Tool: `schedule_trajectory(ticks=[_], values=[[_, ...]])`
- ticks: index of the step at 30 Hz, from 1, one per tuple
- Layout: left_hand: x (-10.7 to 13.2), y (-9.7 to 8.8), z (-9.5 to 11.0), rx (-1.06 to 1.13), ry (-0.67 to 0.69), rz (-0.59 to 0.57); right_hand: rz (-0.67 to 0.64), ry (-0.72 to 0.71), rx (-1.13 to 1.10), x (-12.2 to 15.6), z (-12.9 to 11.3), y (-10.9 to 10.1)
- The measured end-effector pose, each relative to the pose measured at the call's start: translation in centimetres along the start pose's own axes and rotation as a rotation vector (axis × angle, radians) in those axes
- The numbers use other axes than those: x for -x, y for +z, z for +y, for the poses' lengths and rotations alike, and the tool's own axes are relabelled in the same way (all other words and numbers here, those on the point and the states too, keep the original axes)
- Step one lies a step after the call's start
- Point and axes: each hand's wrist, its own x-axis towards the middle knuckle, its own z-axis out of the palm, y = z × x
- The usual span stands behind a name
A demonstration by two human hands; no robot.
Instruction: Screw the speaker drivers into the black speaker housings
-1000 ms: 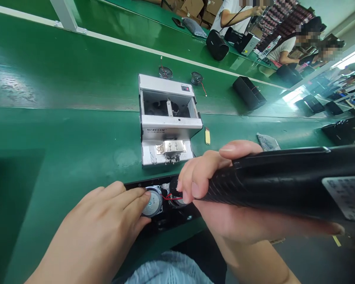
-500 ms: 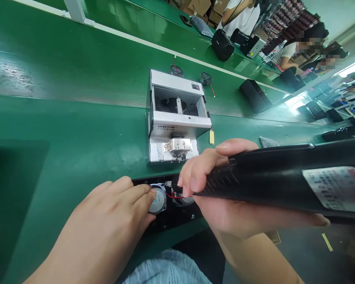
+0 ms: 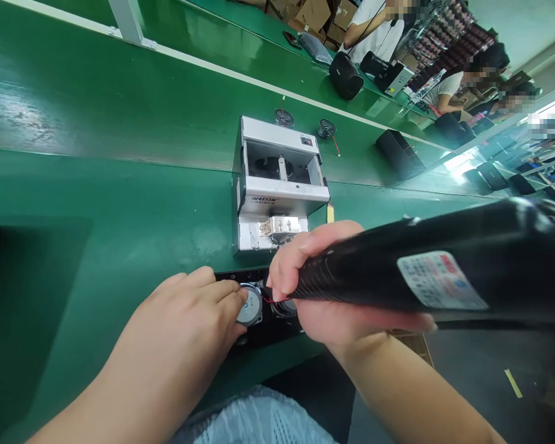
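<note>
My right hand (image 3: pixel 312 271) is wrapped round a black electric screwdriver (image 3: pixel 370 271) with a white label on its body. The tool slants across the view, its front end over the black panel (image 3: pixel 263 333) at the table's near edge. Fingers and thumb of my left hand (image 3: pixel 189 327) are closed on the rim of a round silver-backed speaker driver (image 3: pixel 250 307) in this panel. Beside it sits a second speaker driver (image 3: pixel 284 308) with red wires, partly covered by my right hand. The screwdriver's tip is hidden behind my fingers.
A silver screw-feeder machine (image 3: pixel 282 179) stands just beyond the panel, a yellow block (image 3: pixel 330 213) at its right. Behind it lie two loose speaker drivers (image 3: pixel 284 117). Black speaker cabinets (image 3: pixel 398 151) stand farther right. Several people (image 3: pixel 374 31) are across the bench.
My right hand and the screwdriver have shifted a little left, and the tool's rear end has swung leftward too. My left hand stays on the speaker driver. The camera view has shifted slightly.
</note>
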Motion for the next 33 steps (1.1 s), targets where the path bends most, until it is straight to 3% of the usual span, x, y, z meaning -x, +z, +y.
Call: schedule_trajectory(ticks=[7,19,21,24,28,30,33], values=[[-0.2,-0.1,0.3,0.025,-0.052,-0.072,0.073,-0.11,-0.097,-0.2,2.0,1.0],[-0.5,-0.8,1.0,0.02,-0.115,-0.216,0.089,-0.198,-0.015,1.7,3.1,0.3],[-0.5,-0.9,1.0,0.035,-0.128,-0.227,0.053,-0.178,-0.014,1.6,2.3,0.0],[-0.3,-0.7,1.0,0.045,-0.126,-0.2,0.022,-0.105,-0.02,0.3,-1.0,-0.4],[0.0,-0.3,0.7,0.039,-0.098,-0.135,0.149,-0.151,0.066,-3.1,-6.0,-0.3],[0.2,-0.1,0.5,0.04,-0.089,-0.109,0.206,-0.238,0.125,-4.9,-6.5,0.2],[0.3,0.3,0.3,0.044,-0.084,-0.069,0.182,-0.307,0.137,-6.6,-4.5,0.8]])
